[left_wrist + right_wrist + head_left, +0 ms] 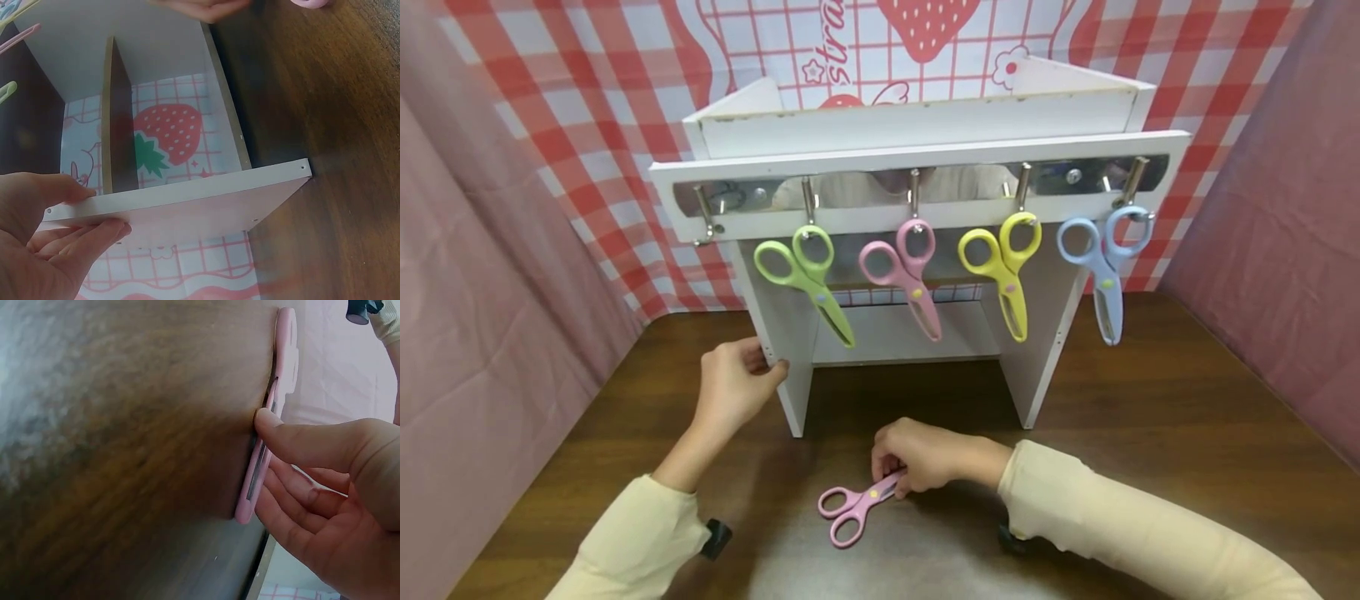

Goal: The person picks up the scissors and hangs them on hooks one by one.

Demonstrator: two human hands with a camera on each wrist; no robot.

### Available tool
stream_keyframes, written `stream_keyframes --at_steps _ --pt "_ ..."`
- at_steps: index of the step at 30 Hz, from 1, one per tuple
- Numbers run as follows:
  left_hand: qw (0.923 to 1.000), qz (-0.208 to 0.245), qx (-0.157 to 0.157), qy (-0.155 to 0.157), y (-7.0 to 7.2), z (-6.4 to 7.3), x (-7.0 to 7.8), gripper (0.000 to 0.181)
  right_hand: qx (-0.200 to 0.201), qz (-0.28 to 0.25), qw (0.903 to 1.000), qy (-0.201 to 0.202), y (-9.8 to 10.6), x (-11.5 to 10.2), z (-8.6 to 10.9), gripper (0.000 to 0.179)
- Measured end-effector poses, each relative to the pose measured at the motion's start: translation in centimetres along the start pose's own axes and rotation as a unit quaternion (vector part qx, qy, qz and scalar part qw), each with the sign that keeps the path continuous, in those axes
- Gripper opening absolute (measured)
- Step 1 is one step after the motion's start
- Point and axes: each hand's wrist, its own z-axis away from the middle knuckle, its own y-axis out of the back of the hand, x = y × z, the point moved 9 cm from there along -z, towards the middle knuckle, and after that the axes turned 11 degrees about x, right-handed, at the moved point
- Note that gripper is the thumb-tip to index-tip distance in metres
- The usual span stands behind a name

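A pair of pink scissors (874, 494) lies on the brown tabletop, handles toward the front left. My right hand (921, 457) pinches its blade end, partly covering it. In the right wrist view, the thumb is on one edge of the scissors (255, 469) and the fingers are on the other side. My left hand (733, 387) grips the front edge of the left side panel (790, 333) of a white shelf unit. The left wrist view shows thumb and fingers on opposite faces of that white panel (187, 212).
Across the unit's front runs a white hook rail (865, 218). Green scissors (808, 271), pink scissors (910, 271), yellow scissors (1009, 271) and blue scissors (1105, 262) hang from it. Its leftmost hook (705, 217) holds nothing. Checked cloth (610, 108) hangs behind.
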Motion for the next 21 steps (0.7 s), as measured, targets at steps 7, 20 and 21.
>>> stream_keyframes --at_steps 7,20,21 --pt "1.0000 0.002 -0.003 0.005 -0.12 -0.04 -0.08 0.022 0.008 0.002 0.9999 0.008 0.15 0.23 0.16 0.018" --pt "1.0000 0.000 -0.005 0.003 -0.16 0.02 -0.08 0.022 -0.001 -0.015 0.9999 -0.002 0.22 0.39 0.24 0.021" --pt "1.0000 -0.001 -0.005 0.002 -0.15 0.02 -0.07 0.022 0.000 -0.019 0.9998 -0.002 0.26 0.37 0.28 0.021"
